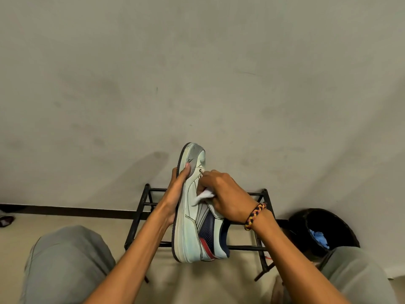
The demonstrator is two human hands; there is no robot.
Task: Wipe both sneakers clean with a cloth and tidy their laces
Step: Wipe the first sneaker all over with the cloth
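A white sneaker [190, 227] with grey, navy and red panels is held up on its side, toe pointing away, sole to the left. My left hand [178, 187] grips it along the sole, thumb on the toe cap. My right hand [221, 194] rests over the lace area, fingers pinched at the eyelets, with a white cloth [203, 197] bunched under the palm against the shoe's side. A braided bracelet [255, 216] circles my right wrist. Only one sneaker is visible.
A black metal shoe rack [144, 207] stands against the grey wall directly behind the sneaker. A black bin [341, 224] with blue material inside sits at the right. My knees in grey trousers frame the bottom corners. A dark item lies at the far left.
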